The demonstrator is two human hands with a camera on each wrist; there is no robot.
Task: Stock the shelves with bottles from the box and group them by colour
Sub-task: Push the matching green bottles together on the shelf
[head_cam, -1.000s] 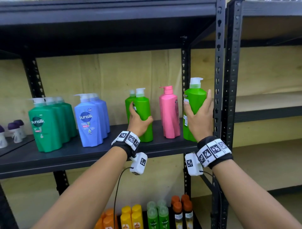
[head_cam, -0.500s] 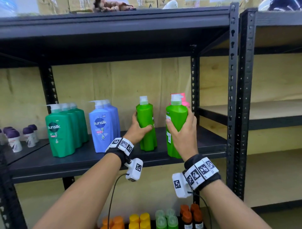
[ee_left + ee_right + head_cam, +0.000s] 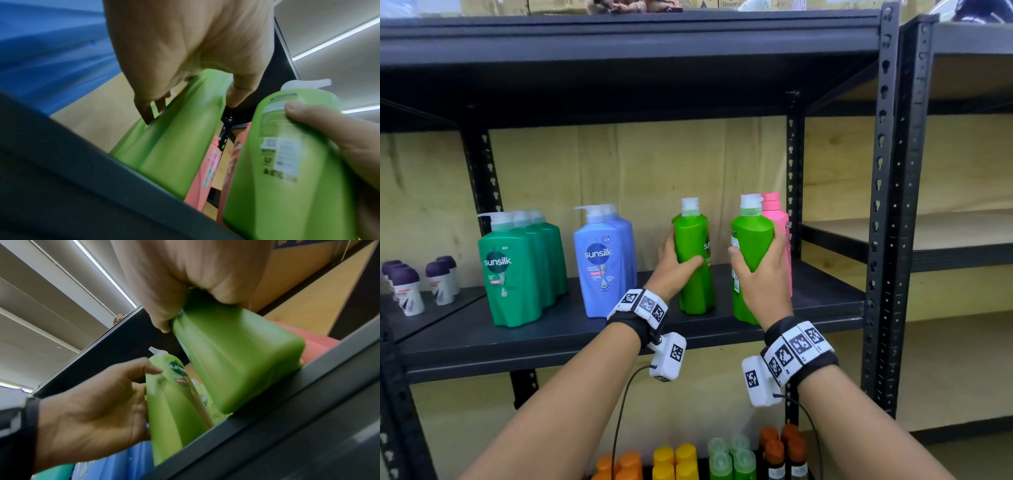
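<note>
On the dark middle shelf (image 3: 551, 330), my left hand (image 3: 674, 270) grips an upright light green pump bottle (image 3: 693, 260). The left wrist view shows its fingers (image 3: 148, 112) curled round that bottle (image 3: 180, 129), with a second green bottle (image 3: 127, 142) close behind. My right hand (image 3: 763, 277) grips another light green bottle (image 3: 751, 246), just right of the first and in front of a pink bottle (image 3: 779, 222). In the right wrist view this bottle (image 3: 236, 361) is tilted, its base at the shelf's front lip.
Dark green Sunsilk bottles (image 3: 517, 270) and blue ones (image 3: 602, 260) stand to the left, with purple-capped roll-ons (image 3: 407, 287) beyond. A black upright post (image 3: 883, 205) borders the shelf on the right. Small orange, yellow, green and brown bottles (image 3: 722, 459) fill the shelf below.
My right hand has carried its green bottle leftward, from the right of the pink bottle to in front of it, nearer the other green ones. The left hand has kept its grip.
</note>
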